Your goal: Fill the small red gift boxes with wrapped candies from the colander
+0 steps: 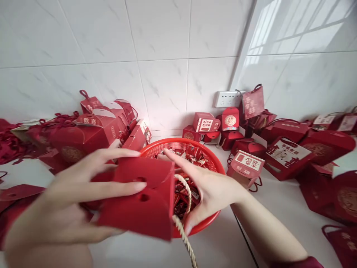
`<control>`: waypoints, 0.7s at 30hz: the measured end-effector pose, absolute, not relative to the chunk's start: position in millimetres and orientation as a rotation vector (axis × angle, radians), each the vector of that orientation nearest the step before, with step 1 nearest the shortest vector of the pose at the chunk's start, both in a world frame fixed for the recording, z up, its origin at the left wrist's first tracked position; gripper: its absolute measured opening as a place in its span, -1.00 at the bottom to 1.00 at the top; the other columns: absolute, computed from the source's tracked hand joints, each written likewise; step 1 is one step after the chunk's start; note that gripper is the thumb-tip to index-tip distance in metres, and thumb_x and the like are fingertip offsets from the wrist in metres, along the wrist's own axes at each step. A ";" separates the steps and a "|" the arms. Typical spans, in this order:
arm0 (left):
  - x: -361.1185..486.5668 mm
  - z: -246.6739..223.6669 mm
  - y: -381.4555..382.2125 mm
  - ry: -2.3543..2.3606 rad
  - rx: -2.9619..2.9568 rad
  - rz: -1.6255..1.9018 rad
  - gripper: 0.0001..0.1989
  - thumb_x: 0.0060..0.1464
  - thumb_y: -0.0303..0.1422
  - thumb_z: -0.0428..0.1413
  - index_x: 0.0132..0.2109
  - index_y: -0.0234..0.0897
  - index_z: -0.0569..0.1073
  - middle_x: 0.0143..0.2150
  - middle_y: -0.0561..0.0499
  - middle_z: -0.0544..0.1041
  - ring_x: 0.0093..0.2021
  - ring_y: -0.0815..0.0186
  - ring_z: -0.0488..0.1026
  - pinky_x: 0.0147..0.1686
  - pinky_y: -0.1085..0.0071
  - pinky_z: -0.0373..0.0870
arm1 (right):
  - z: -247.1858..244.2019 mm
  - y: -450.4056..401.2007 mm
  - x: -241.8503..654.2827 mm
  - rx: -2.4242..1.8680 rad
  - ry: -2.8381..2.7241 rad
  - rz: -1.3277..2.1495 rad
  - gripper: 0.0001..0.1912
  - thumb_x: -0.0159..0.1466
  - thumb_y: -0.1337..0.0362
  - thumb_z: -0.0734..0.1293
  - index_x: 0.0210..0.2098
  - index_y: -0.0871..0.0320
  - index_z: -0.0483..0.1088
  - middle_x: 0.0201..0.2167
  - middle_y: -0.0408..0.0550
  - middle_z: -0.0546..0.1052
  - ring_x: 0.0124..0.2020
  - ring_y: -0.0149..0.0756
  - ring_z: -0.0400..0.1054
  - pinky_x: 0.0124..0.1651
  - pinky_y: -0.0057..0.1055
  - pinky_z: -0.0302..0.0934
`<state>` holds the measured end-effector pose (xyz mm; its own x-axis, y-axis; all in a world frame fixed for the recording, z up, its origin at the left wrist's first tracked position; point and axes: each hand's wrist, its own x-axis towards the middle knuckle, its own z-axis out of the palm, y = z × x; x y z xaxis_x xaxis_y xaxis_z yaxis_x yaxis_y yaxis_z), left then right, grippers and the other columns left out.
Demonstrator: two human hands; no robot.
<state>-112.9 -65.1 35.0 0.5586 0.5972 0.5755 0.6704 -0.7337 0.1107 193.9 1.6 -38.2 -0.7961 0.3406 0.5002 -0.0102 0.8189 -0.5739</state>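
A red folded gift box [139,201] with two small holes in its lid is in my left hand [69,197], whose fingers spread over the top and side. A twisted cream rope [184,238] hangs from the box's right side and loops up beside it. My right hand [206,186] is at the box's right side, fingers stretched along its far corner and thumb apart near the rope. Below both hands stands a red plastic basket [219,163] of wrapped candies [192,149]; the box hides part of it.
Red gift boxes crowd the left side [83,137] and the right side [290,156] of the white surface. A smaller box with a white label [247,163] stands right of the basket. A power socket [227,99] is on the tiled wall [161,33] behind.
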 end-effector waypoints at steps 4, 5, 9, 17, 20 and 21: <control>-86.5 20.2 -17.6 -0.795 -2.904 -0.962 -0.44 0.08 -0.21 0.30 0.22 0.24 0.42 0.36 0.06 0.24 0.29 0.01 0.30 0.22 0.06 0.39 | -40.3 -0.5 189.4 -0.317 -2.167 0.723 0.41 0.02 0.07 0.59 0.47 0.00 -0.49 0.47 0.08 -0.03 0.44 -0.05 -0.04 0.42 -0.14 0.00; -83.8 17.0 -10.8 -0.879 -2.886 -0.953 -0.44 0.11 -0.23 0.27 0.24 0.28 0.39 0.40 0.10 0.19 0.34 -0.01 0.24 0.28 -0.02 0.30 | -40.1 0.3 189.5 -0.386 -2.125 0.638 0.36 0.03 0.11 0.59 0.48 0.01 -0.42 0.47 0.08 -0.04 0.44 -0.03 -0.05 0.42 -0.12 0.02; -72.7 3.1 -5.8 -1.214 -2.866 -0.829 -0.23 0.20 -0.21 0.18 0.44 0.17 0.02 0.52 0.10 -0.07 0.48 -0.03 -0.08 0.41 -0.07 0.00 | -41.5 5.6 188.1 -0.691 -2.068 0.187 0.11 0.11 0.28 0.48 0.46 0.06 -0.22 0.36 0.15 0.16 0.35 0.02 0.08 0.34 -0.02 0.14; -20.8 -29.3 -17.1 -1.709 -2.662 -0.921 -0.12 0.27 0.03 0.01 0.48 0.02 -0.35 0.54 0.04 -0.28 0.51 0.07 -0.30 0.43 0.00 -0.07 | -54.9 5.1 173.3 -0.781 -2.007 0.096 -0.03 0.18 0.25 0.40 0.44 0.05 -0.18 0.29 0.17 0.21 0.29 0.04 0.15 0.24 0.04 0.25; -15.3 -34.4 -13.9 -1.746 -2.596 -1.041 -0.19 0.29 0.01 -0.02 0.49 0.03 -0.26 0.50 -0.02 -0.08 0.49 0.11 -0.10 0.41 0.09 0.04 | -55.5 1.5 168.3 -0.813 -2.044 0.099 -0.06 0.20 0.28 0.37 0.44 0.06 -0.17 0.30 0.17 0.21 0.29 0.02 0.16 0.22 0.02 0.28; -16.6 -34.8 -12.0 -1.761 -2.573 -1.074 -0.23 0.30 0.00 -0.03 0.48 0.05 -0.22 0.47 -0.03 0.00 0.47 0.11 -0.01 0.40 0.10 0.08 | -53.6 1.6 169.2 -0.813 -2.079 0.101 -0.05 0.21 0.26 0.38 0.45 0.08 -0.18 0.32 0.18 0.19 0.31 0.03 0.14 0.23 0.01 0.27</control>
<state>-16.6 -12.0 -34.8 0.2222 0.8790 0.4219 0.7775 -0.4208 0.4673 169.2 1.6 -53.6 -0.4019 0.5828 0.7063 0.5117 0.7826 -0.3546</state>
